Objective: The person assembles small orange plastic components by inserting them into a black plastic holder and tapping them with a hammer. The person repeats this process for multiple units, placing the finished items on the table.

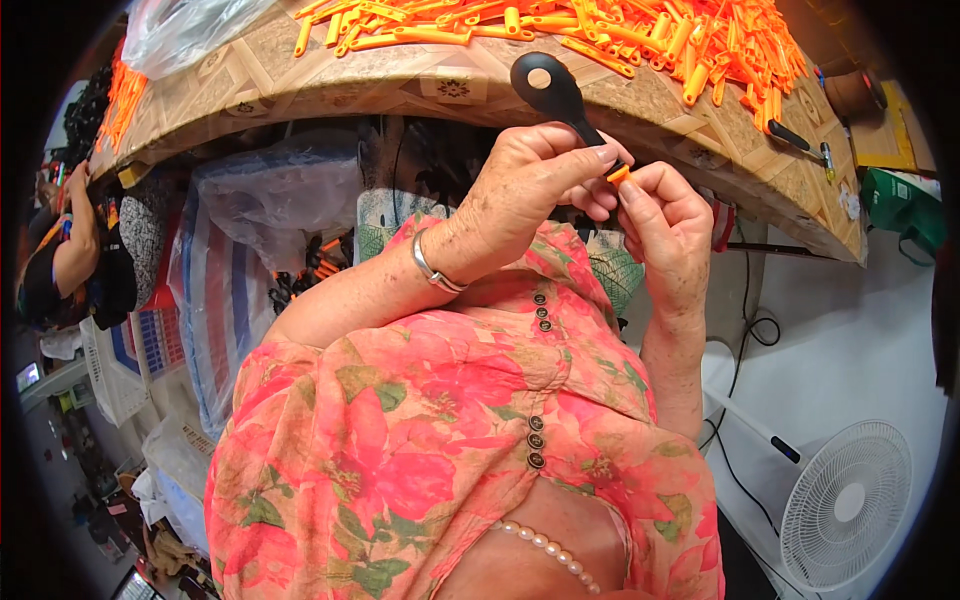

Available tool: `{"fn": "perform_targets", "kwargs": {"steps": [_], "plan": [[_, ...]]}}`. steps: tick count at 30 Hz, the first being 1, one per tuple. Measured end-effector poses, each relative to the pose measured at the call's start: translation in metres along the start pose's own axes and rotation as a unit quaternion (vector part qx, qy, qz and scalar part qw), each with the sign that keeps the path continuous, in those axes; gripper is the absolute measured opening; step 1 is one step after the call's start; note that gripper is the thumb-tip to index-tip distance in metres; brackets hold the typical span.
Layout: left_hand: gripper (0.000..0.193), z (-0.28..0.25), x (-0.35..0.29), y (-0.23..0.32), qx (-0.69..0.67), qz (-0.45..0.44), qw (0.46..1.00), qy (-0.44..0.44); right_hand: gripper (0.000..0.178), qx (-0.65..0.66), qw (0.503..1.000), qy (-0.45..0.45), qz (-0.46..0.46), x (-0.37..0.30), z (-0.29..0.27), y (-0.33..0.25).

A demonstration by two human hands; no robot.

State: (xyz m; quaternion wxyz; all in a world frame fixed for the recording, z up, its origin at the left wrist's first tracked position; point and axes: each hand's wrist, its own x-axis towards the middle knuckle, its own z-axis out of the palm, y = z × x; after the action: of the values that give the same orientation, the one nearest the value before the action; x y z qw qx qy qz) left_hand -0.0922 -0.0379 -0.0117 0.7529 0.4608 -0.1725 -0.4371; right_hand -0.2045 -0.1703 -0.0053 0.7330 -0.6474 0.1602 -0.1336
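Note:
A black spoon-shaped head with a round hole in its bowl (560, 103) points up and left over the table's near edge. Its stem is pinched between the thumb and fingers of my left hand (530, 185). At the stem's lower end shows a small bit of an orange plastic piece (619, 174). The fingertips of my right hand (672, 225) close on that orange piece, and most of it is hidden by the fingers. Both hands meet in front of my chest, just off the table edge.
Loose orange plastic handles (690, 40) heap on the curved, patterned table (450, 90). A black-handled tool (790, 136) lies at its right. Clear plastic bag (190, 35) at left; white fan (850, 500) and cable lower right. Another person's arm (78, 240) is far left.

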Motion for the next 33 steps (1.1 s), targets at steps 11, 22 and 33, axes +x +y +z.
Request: {"fn": "perform_targets", "kwargs": {"steps": [11,22,33], "plan": [[0.024,-0.001,0.001,-0.003,0.029,0.02,0.999,0.021,0.007,-0.034,0.997,0.042,-0.054,0.002,0.011,0.005],[0.021,0.001,-0.001,-0.001,0.088,0.081,0.992,-0.038,0.008,-0.017,0.999,0.006,-0.049,0.002,0.005,-0.002],[0.016,-0.005,0.003,-0.007,0.193,0.151,0.969,-0.022,0.014,-0.02,0.998,0.026,-0.045,0.004,0.014,0.008]]}}
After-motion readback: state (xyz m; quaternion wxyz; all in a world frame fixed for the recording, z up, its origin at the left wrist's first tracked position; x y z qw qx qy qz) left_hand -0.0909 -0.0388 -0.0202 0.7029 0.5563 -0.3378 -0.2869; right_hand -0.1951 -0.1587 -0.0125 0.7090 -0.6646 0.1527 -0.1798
